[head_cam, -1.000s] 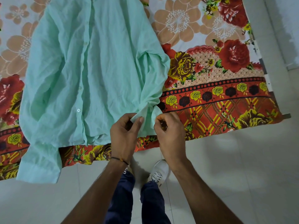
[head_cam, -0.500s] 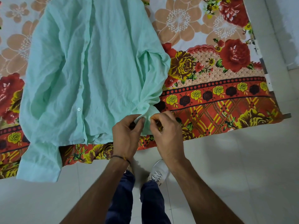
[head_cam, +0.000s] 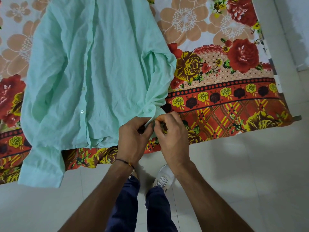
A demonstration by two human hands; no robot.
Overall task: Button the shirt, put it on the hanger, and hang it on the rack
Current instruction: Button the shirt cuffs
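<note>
A mint-green shirt (head_cam: pixel 93 69) lies front-up on a flowered bedsheet (head_cam: pixel 217 91), its placket closed down the middle with a white button (head_cam: pixel 82 111) showing low on it. The cuff of the shirt's right-hand sleeve (head_cam: pixel 158 113) is bunched at the bed's near edge. My left hand (head_cam: pixel 133 139) and my right hand (head_cam: pixel 172 134) meet there, fingertips pinching the two sides of that cuff together. The other sleeve (head_cam: pixel 41 166) hangs over the bed's edge at lower left. No hanger or rack is in view.
The bed's near edge runs across the middle of the view, with pale tiled floor (head_cam: pixel 234 173) below it. My legs and a white shoe (head_cam: pixel 164 177) stand close to the bed. A wall strip (head_cam: pixel 292 30) borders the right side.
My two hands have drawn closer together over the cuff, the right one sliding left until the fingertips touch. The shirt body has stayed put.
</note>
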